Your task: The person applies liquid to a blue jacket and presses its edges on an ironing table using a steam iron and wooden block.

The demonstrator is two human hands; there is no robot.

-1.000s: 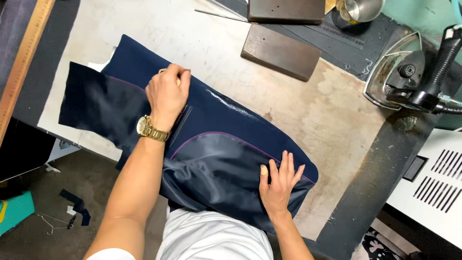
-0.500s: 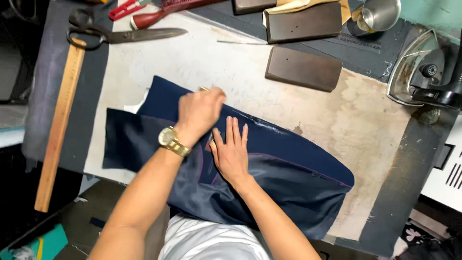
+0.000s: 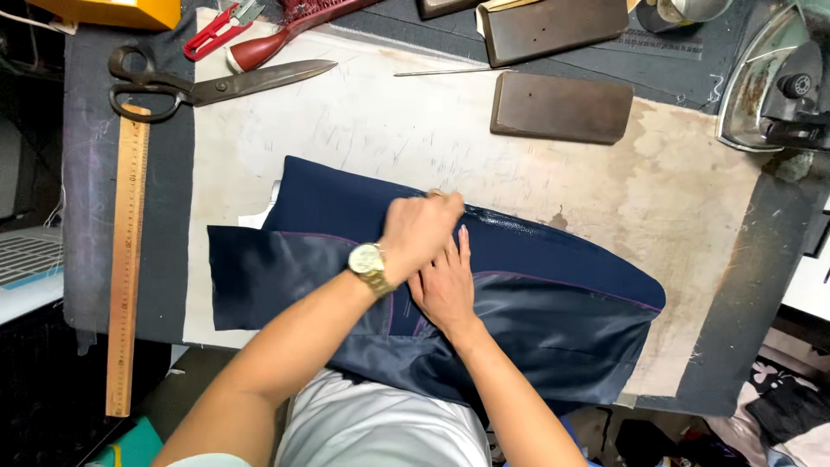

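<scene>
Navy garment piece (image 3: 536,303) spread flat across the middle of the bench (image 3: 363,130), shiny lining side up over its lower half, purple chalk or stitch lines curving across it. Left hand (image 3: 419,233), wristwatch (image 3: 370,264) on the wrist, pressed down as a loose fist near the cloth's centre, toward the upper folded edge; grip closed, though whether any cloth is pinched inside cannot be told. Right hand (image 3: 445,285) just at 5 o'clock of it, touching, fingers flat and released, palm on the lining. Judged from the lie of the cloth: laid out and mostly smoothed, right end flat, left flap at 9 o'clock not yet tidied, centre in hand. Unused around the edges: scissors (image 3: 207,82) at 11 o'clock, wooden ruler (image 3: 128,259) at 9 o'clock, wooden block (image 3: 562,108) at 1 o'clock, iron (image 3: 774,82) at 2 o'clock.
</scene>
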